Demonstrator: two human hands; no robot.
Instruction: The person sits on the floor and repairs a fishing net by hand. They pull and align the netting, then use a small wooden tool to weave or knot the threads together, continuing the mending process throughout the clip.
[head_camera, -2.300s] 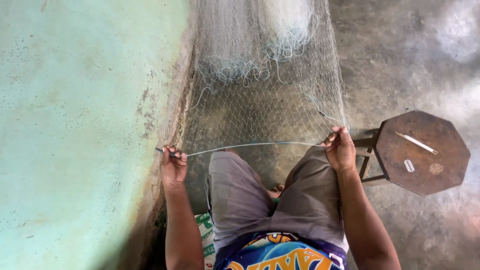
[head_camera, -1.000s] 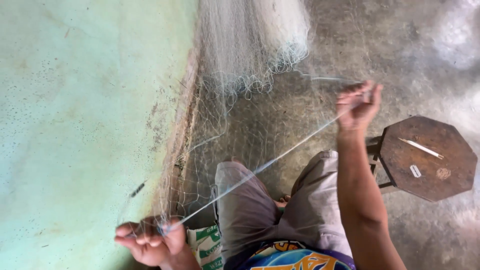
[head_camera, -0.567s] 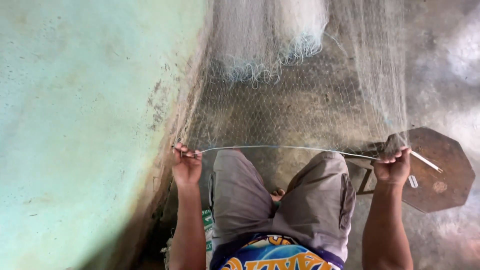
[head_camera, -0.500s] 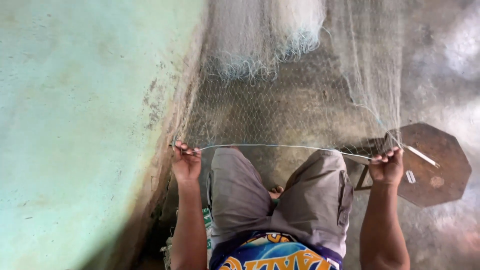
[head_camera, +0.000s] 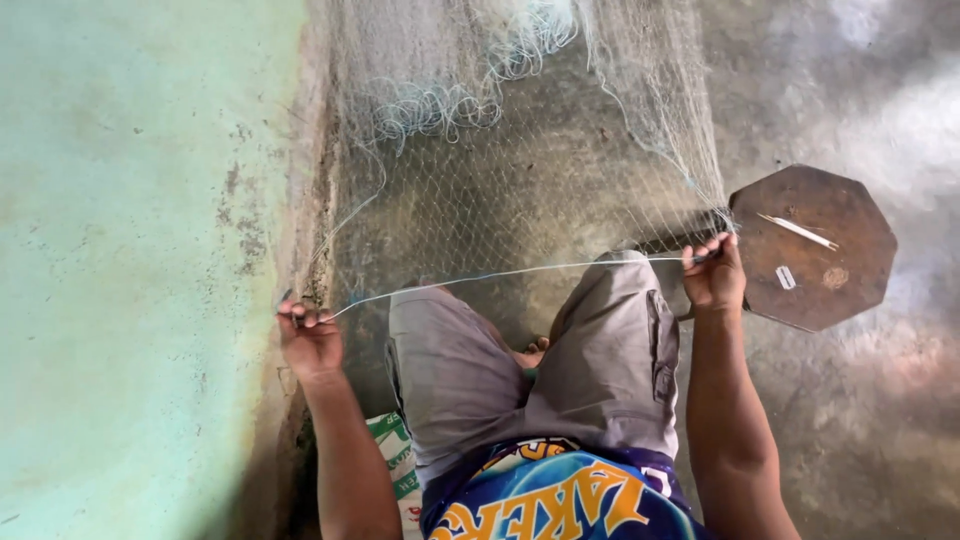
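Fishing net (head_camera: 520, 170) spread across the concrete floor (head_camera: 860, 420) ahead of the knees, its edge line (head_camera: 500, 273) stretched taut side to side, pinched at either end by left hand (head_camera: 310, 340) and right hand (head_camera: 714, 277), beside an octagonal stool (head_camera: 815, 250).

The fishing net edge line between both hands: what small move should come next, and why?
Probably slide the right hand further along the edge line: it is taut between it and the left hand, and more fishing net hangs bunched beyond.

A pale fishing net (head_camera: 520, 170) hangs spread before my knees; its edge cord (head_camera: 500, 272) runs taut across, pinched in my fingers.
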